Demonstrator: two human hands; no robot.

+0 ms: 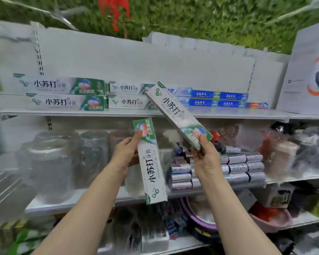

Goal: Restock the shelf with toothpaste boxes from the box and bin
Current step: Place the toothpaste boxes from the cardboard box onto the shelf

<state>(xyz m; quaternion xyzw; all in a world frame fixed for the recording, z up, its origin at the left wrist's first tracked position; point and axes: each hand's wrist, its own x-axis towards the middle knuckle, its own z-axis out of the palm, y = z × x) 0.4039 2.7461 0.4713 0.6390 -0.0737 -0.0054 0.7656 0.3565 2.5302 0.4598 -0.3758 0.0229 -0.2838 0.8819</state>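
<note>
Toothpaste box (152,162) upright at frame centre, left hand (126,151) gripping its upper part, thumb on green end. Second toothpaste box (177,115) slanting toward upper left, right hand (204,157) clasping its lower green end. Both read 小苏打牙膏. Matching stacked boxes (63,93) on top shelf (228,113), left; blue boxes (217,99) right.

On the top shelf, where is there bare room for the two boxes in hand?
Bare room: above the two-high green-and-white toothpaste stacks and blue boxes, against the white back panel; also the shelf board's front strip before the blue boxes. Crowded: the row itself, from the left stacks to the small red box.
</note>
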